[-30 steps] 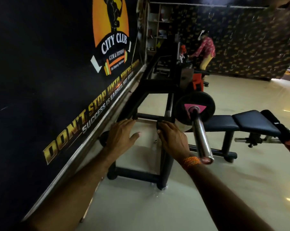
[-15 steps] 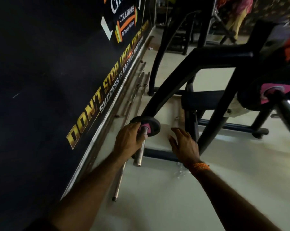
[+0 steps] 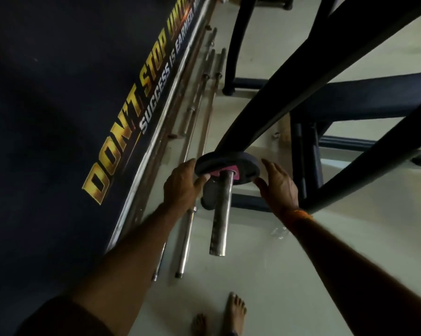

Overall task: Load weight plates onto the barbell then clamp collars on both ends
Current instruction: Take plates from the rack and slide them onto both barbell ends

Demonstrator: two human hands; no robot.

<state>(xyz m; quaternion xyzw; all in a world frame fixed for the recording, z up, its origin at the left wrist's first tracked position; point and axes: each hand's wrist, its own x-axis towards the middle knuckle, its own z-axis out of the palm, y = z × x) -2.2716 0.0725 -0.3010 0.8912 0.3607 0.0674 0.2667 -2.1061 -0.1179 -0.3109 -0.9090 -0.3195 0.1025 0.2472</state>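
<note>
While the left hand (image 3: 183,187) grips the near left edge of the weight plate (image 3: 229,170), its thumb presses on the plate's face and the other fingers go behind the rim, so this hand is closed on the plate. The plate is dark with a pink centre label and sits on the sleeve of the barbell (image 3: 220,214), whose bare steel end comes out toward the camera, below and between the two hands. The right hand (image 3: 278,185) is at the right edge of the plate with the fingers spread wide and nearly straight; the thumb tip is just beside the rim, but I cannot tell if it really touches. An orange thread band (image 3: 301,213) is around the right wrist. Beyond the fingertips a black rack frame (image 3: 289,93) rises across the view. To the left of the left hand's fingers several loose steel bars (image 3: 187,241) lie on the pale floor (image 3: 265,275) along the dark wall banner (image 3: 122,132) with gold letters. Two bare feet (image 3: 233,314) stand below the arms
</note>
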